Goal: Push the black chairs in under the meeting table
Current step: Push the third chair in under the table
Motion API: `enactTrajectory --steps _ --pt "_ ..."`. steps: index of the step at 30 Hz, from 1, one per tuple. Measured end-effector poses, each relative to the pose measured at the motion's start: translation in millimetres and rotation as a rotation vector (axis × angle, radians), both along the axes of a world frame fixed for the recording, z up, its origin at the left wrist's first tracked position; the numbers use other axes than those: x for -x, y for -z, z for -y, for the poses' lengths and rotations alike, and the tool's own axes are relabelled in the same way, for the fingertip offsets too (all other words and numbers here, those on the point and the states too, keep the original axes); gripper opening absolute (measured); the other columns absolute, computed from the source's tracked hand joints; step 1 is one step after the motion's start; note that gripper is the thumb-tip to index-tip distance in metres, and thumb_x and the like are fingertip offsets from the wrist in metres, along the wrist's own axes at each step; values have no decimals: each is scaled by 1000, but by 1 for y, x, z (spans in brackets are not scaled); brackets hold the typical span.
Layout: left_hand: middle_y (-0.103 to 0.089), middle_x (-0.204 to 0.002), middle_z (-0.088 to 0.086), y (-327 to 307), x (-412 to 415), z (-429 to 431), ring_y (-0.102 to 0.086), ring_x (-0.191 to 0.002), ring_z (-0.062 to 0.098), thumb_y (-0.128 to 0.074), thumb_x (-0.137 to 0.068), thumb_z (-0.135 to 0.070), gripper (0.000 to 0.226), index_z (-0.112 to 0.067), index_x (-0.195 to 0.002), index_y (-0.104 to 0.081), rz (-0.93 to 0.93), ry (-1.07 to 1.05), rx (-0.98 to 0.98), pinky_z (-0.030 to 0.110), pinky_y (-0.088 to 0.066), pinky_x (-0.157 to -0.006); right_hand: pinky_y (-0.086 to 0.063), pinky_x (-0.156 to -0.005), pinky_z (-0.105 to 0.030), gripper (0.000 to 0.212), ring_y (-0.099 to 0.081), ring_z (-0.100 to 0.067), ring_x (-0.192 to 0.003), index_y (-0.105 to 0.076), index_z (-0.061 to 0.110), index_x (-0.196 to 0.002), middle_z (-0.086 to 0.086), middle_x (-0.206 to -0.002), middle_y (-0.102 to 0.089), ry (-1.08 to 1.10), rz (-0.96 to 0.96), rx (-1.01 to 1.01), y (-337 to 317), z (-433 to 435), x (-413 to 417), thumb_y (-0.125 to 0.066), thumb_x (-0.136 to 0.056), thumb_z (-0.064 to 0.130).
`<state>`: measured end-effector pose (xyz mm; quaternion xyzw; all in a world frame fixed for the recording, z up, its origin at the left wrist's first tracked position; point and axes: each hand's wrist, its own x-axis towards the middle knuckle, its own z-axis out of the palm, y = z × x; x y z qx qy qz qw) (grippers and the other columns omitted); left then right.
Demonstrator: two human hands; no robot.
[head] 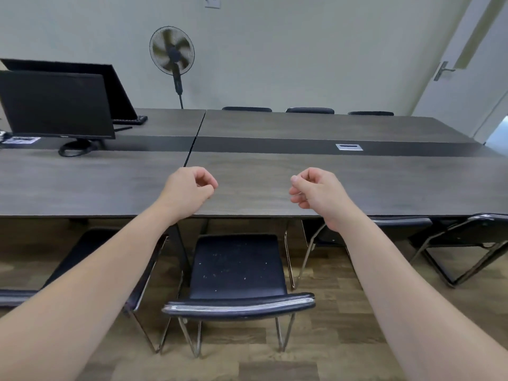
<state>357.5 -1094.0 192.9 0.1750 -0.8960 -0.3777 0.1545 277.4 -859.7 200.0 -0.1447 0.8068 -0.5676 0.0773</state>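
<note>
Left hand (189, 192): fingers curled loosely into the palm, holding nothing, raised over the near edge of the meeting table (275, 185).
Right hand (316, 192): fingers (295, 199) half-curled, thumb on top, holding nothing, level with the left.
Middle black chair (237, 273): below and between both hands, untouched; front of seat at the table edge, backrest well out (chrome-edged).
Left chair (90, 248): under the left forearm, seat partly out.
Right chairs (401, 229): beyond the right wrist, tucked close.
Far chairs (309, 110): past the fingertips, only backrest tops showing.
Monitor (55, 105): far left of the left hand.
Fan (171, 50): by the wall.
</note>
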Motion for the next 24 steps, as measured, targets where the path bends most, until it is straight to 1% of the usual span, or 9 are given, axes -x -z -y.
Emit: enactTrajectory --steps 2,4,8,12,15,17,19,21,24 --pt "-65 -75 1 1 -4 21 -53 -66 15 -54 -80 -5 21 -20 -73 -66 16 13 12 25 -39 -59 -49 -65 -27 17 -62 -15 -70 -57 14 -79 -3 -80 -66 18 13 -13 4 20 -7 -54 -93 23" --pt "-66 -75 1 7 -9 44 -54 -68 16 -54 -79 -5 22 -22 -71 -65 38 25 3 25 -41 -60 -48 -62 -24 18 -61 -17 -70 -56 16 -76 -4 -80 -65 36 30 -14 11 41 -13 -54 -93 23" --pt "-61 -69 -5 30 -13 61 -52 -66 12 -55 -80 -5 21 -22 -71 -64 106 51 -26 26 -41 -66 -48 -62 -24 18 -61 -16 -70 -55 14 -78 -3 -79 -64 34 68 -65 23 57 -18 -53 -93 23" --pt "-59 -69 -9 64 -14 65 -54 -64 12 -56 -81 -8 20 -24 -72 -63 161 55 -63 24 -42 -58 -47 -61 -23 18 -60 -15 -70 -54 15 -77 -3 -80 -64 28 119 -132 49 69 -14 -54 -93 23" --pt "-63 -80 -8 99 -16 59 -59 -76 15 -55 -83 -11 16 -23 -81 -64 267 68 -79 24 -45 -63 -46 -63 -25 17 -60 -16 -69 -54 16 -76 -2 -78 -64 16 165 -214 77 71 -8 -55 -92 23" --pt "-66 -95 -3 127 -14 56 -60 -90 18 -55 -84 -12 16 -21 -92 -66 357 106 -72 27 -45 -76 -47 -65 -28 16 -61 -17 -69 -57 15 -77 -2 -76 -65 -5 187 -294 103 70 -4 -56 -91 23" --pt "-66 -107 2 154 -12 52 -59 -100 21 -55 -85 -14 19 -17 -101 -65 449 145 -40 30 -45 -84 -47 -65 -29 17 -60 -18 -70 -60 8 -83 -4 -78 -65 -25 215 -369 133 68 2 -55 -90 23" --pt "-66 -112 4 173 -14 51 -59 -104 23 -56 -85 -16 22 -15 -106 -64 524 179 11 33 -47 -91 -47 -67 -29 22 -60 -20 -74 -62 3 -90 -5 -83 -65 -41 230 -447 154 64 3 -54 -89 24" --pt "-65 -119 6 217 -18 42 -58 -108 25 -59 -83 -20 29 -15 -111 -62 697 240 54 35 -47 -95 -49 -75 -32 21 -62 -25 -85 -63 7 -95 -4 -85 -64 -119 275 -605 202 53 5 -65 -83 24"
